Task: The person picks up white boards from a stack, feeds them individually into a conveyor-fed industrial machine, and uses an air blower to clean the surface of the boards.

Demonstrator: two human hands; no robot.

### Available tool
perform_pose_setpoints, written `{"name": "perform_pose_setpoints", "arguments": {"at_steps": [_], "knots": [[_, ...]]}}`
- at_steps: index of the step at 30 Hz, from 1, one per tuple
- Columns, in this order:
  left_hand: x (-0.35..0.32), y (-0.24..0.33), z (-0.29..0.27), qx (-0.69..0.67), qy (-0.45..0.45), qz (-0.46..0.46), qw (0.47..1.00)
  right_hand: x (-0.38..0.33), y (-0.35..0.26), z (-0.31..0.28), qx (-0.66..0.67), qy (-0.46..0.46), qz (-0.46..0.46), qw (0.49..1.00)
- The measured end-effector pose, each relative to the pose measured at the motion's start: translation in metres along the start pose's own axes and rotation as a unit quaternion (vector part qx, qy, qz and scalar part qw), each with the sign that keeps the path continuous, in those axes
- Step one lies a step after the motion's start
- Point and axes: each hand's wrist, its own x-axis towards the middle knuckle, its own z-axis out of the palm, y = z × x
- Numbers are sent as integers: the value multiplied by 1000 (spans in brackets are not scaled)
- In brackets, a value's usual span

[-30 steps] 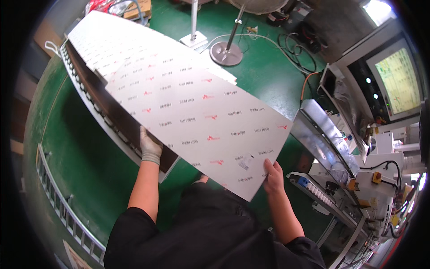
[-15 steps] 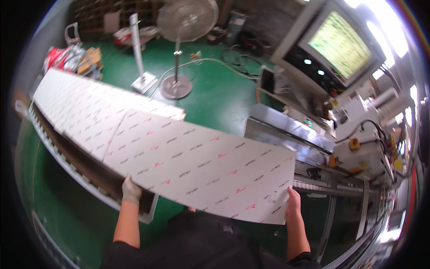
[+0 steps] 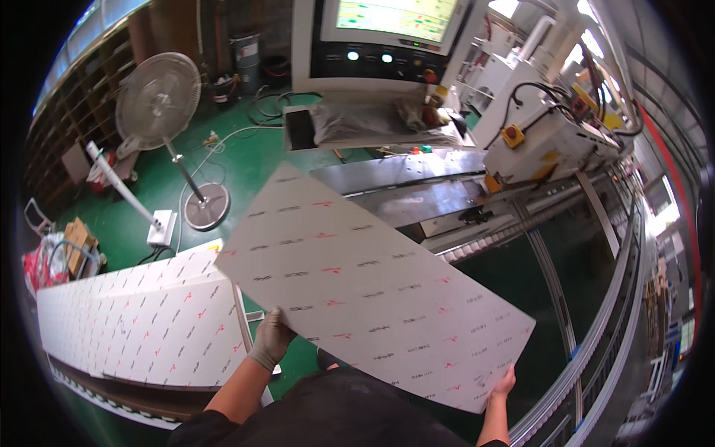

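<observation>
A large white rectangular panel (image 3: 372, 290), covered in printed film with rows of small black and red marks, is held tilted in front of my body. My left hand (image 3: 273, 339), in a pale glove, grips its near long edge toward the left. At the panel's right end, my right hand (image 3: 503, 384) closes on the short edge near the corner; the fingers beneath are hidden. To the left lies a stack of similar panels (image 3: 149, 328), apart from the one I hold.
Ahead stands a machine with a lit screen (image 3: 395, 18) above a metal bed (image 3: 417, 197). A roller rail (image 3: 491, 242) runs off to the right. A pedestal fan (image 3: 160, 100) and a white post (image 3: 123, 182) stand on the green floor at the left.
The panel has come off the stack and swung to the right, with both hands still holding it. My view has turned right toward the machine.
</observation>
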Motion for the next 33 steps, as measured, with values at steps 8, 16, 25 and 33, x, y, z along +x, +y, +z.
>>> {"name": "perform_pose_setpoints", "arguments": {"at_steps": [8, 16, 25, 33], "knots": [[92, -46, 93, 201, -155, -141, 957, -172, 56, -115, 82, 221, 52, 971], [126, -24, 142, 698, -190, -159, 672, -251, 102, -134, -29, 355, 87, 930], [320, -38, 349, 752, -249, 269, 548, -211, 89, -150, -104, 384, 149, 905], [410, -156, 379, 856, -19, 282, 433, -184, 101, -194, -115, 360, 136, 916]]}}
